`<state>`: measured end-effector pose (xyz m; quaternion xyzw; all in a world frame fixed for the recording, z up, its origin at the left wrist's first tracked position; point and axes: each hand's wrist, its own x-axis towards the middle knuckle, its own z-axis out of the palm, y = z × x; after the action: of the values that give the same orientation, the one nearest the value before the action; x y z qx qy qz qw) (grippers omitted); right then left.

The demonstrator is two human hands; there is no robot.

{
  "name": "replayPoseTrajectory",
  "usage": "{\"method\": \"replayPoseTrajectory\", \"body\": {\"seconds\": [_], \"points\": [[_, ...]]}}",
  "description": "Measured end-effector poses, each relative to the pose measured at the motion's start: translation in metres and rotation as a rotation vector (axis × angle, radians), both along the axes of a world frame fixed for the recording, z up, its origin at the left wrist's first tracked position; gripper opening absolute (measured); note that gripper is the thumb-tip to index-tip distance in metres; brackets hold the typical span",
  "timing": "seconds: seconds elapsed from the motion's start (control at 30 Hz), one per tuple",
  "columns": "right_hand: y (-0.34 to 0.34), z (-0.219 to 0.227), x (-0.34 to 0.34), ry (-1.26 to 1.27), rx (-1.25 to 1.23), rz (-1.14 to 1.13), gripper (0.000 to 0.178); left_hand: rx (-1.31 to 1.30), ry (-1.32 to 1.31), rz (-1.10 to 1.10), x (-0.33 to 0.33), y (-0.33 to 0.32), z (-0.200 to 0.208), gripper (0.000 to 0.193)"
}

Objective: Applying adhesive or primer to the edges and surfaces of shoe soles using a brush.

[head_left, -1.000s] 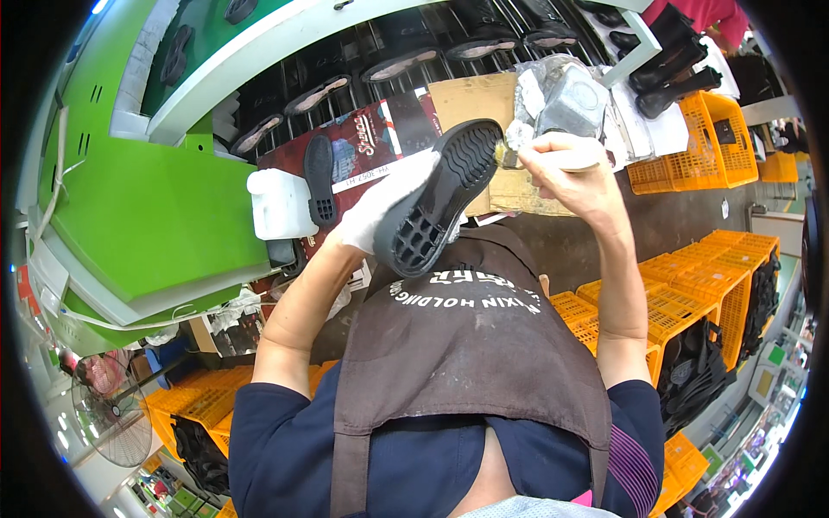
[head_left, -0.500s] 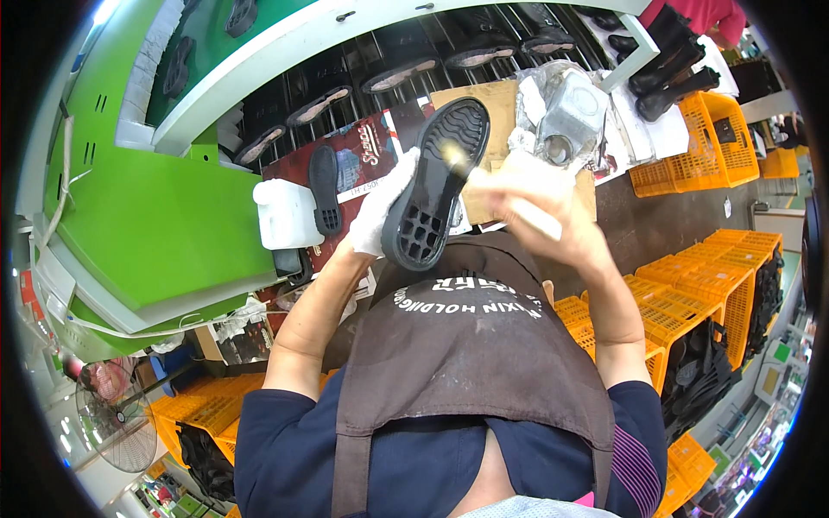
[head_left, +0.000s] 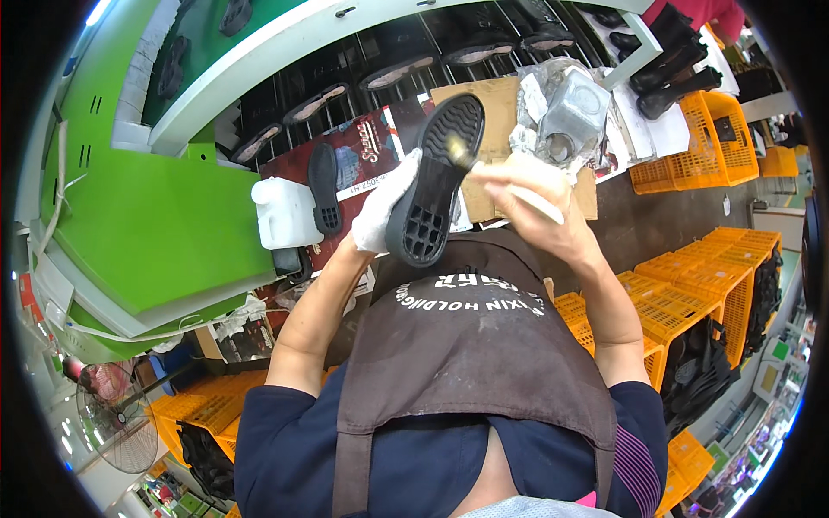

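In my gloved left hand (head_left: 384, 203) is a black shoe sole (head_left: 423, 194), held tilted with the hollow, gridded heel end toward me. The fingers wrap its left edge. My bare right hand (head_left: 540, 207) is closed round the pale handle of a brush (head_left: 544, 205). Its yellowish bristles, blurred by motion, are at the sole's forefoot; I cannot tell whether they touch. A second black sole (head_left: 325, 190) lies on the dark red box surface (head_left: 289, 164), beside a white plastic jug (head_left: 285, 213).
Beyond the sole is brown cardboard (head_left: 496, 112), with a plastic-wrapped metal container (head_left: 574, 116) on its right. Black boots (head_left: 401, 65) hang along a rack at the back. A green machine (head_left: 164, 233) stands at left. Orange crates (head_left: 691, 285) line the right.
The brush has shifted slightly down and right over the sole, and my right hand has moved with it. The sole is tilted a little differently in my left hand.
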<state>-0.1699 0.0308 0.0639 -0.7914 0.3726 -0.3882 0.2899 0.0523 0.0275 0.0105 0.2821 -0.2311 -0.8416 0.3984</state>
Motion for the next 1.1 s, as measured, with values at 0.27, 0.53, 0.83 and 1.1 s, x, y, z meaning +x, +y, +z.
{"method": "replayPoseTrajectory", "body": {"seconds": [0.27,0.53,0.83,1.1], "points": [[-0.012,-0.005,0.006,0.028,-0.082,-0.021,0.02,0.061,-0.02,0.086,-0.006,-0.004,-0.003,0.046],[-0.006,0.003,0.01,-0.076,0.046,0.52,0.012,0.009,0.072,0.041,0.003,-0.011,-0.009,0.046],[-0.05,-0.009,-0.003,0.016,-0.157,-0.086,0.014,-0.085,-0.089,-0.042,0.012,-0.003,-0.007,0.038],[0.002,0.004,0.021,-0.11,0.092,0.124,0.013,-0.508,-0.494,0.202,0.003,-0.012,0.019,0.046]]}}
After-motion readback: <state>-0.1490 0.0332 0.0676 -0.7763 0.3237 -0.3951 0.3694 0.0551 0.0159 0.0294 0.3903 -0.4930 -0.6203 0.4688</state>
